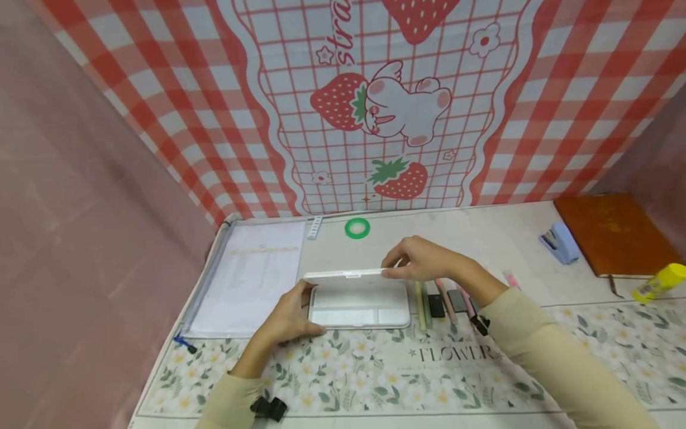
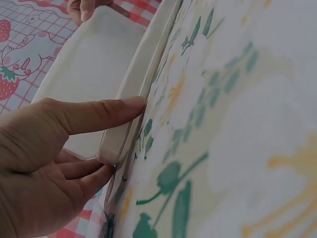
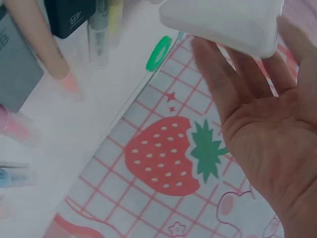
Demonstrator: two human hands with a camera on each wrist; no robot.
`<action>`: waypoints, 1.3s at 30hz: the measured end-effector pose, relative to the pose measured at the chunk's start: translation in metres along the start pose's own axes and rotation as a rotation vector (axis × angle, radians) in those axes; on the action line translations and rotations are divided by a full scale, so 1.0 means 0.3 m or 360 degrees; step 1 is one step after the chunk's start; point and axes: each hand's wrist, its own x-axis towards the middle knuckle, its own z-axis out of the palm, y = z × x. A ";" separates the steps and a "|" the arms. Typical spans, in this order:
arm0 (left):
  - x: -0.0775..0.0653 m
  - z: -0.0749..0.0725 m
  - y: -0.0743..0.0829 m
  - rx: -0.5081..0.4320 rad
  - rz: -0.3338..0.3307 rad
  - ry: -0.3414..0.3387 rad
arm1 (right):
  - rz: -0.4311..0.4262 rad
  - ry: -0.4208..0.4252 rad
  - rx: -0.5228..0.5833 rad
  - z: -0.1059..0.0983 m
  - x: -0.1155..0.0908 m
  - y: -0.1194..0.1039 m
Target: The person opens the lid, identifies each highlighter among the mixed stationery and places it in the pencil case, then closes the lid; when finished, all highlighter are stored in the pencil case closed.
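A white plastic pencil case (image 1: pixel 351 317) lies on the flowered mat with its lid (image 1: pixel 343 277) raised at a slant. My left hand (image 1: pixel 289 316) grips the left end of the case, and in the left wrist view its thumb (image 2: pixel 106 113) presses on the edge while the other fingers curl beneath. At the lid's right corner my right hand (image 1: pixel 423 260) pinches the edge between thumb and fingers. The right wrist view shows the lid corner (image 3: pixel 233 29) between them. Right beside the case lie a yellow highlighter (image 1: pixel 420 307) and a black 4B eraser (image 1: pixel 436 306).
More highlighters and a grey eraser (image 1: pixel 457 301) lie under my right forearm. Papers (image 1: pixel 257 280) are at left, green tape (image 1: pixel 357 228) behind. A blue stapler (image 1: pixel 560 243), brown notebook (image 1: pixel 616 235) and yellow glue stick (image 1: pixel 659 283) stand at right. A checked cloth hangs at the back.
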 end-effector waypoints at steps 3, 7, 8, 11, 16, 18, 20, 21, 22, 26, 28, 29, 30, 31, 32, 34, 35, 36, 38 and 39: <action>-0.002 -0.007 -0.002 -0.0030 -0.0012 -0.0017 | 0.0005 0.0083 0.0023 -0.009 0.009 0.010; -0.008 -0.019 -0.008 -0.0193 -0.0119 -0.0101 | 0.0066 0.0187 0.0077 -0.006 0.018 0.029; -0.010 -0.022 -0.011 -0.0249 -0.0155 -0.0121 | 0.0072 0.0208 0.0079 -0.005 0.019 0.033; -0.014 -0.031 -0.019 -0.0425 -0.0235 -0.0145 | 0.0069 0.0259 0.0094 -0.003 0.029 0.039; -0.014 -0.041 -0.018 -0.0468 -0.0248 -0.0068 | 0.0137 0.0361 0.0148 0.000 0.053 0.048; -0.012 -0.042 -0.013 -0.0456 -0.0250 -0.0031 | 0.0202 0.0406 0.0191 0.000 0.062 0.055; -0.008 -0.041 -0.011 -0.0444 -0.0248 0.0000 | 0.0276 0.0445 0.0257 0.000 0.069 0.063; -0.007 -0.040 -0.009 -0.0435 -0.0250 0.0015 | 0.0310 0.0469 0.0293 0.001 0.073 0.069; -0.005 -0.039 -0.009 -0.0432 -0.0241 0.0027 | 0.0338 0.0490 0.0318 0.003 0.078 0.078; -0.001 -0.037 -0.010 -0.0396 -0.0207 0.0052 | 0.0439 0.0579 0.0407 0.009 0.092 0.101; -0.001 -0.036 -0.012 -0.0388 -0.0204 0.0048 | 0.0479 0.0613 0.0444 0.013 0.097 0.111; -0.001 -0.034 -0.012 -0.0377 -0.0203 0.0048 | 0.0503 0.0629 0.0472 0.014 0.098 0.111; -0.001 -0.032 -0.013 -0.0364 -0.0207 0.0052 | 0.0525 0.0642 0.0494 0.015 0.098 0.114; 0.000 -0.029 -0.013 -0.0354 -0.0211 0.0054 | 0.0544 0.0656 0.0518 0.016 0.097 0.117; 0.002 -0.026 -0.013 -0.0345 -0.0209 0.0062 | 0.0559 0.0671 0.0529 0.018 0.095 0.120; 0.008 -0.019 -0.015 -0.0328 -0.0189 0.0080 | 0.0595 0.0704 0.0553 0.022 0.093 0.127; 0.011 -0.016 -0.014 -0.0323 -0.0191 0.0091 | 0.0610 0.0713 0.0556 0.024 0.092 0.131; 0.013 -0.014 -0.015 -0.0319 -0.0199 0.0104 | 0.0615 0.0714 0.0553 0.025 0.091 0.134; 0.014 -0.010 -0.015 -0.0318 -0.0212 0.0129 | 0.0624 0.0711 0.0556 0.028 0.092 0.137; 0.014 -0.010 -0.015 -0.0320 -0.0222 0.0139 | 0.0624 0.0703 0.0565 0.029 0.092 0.138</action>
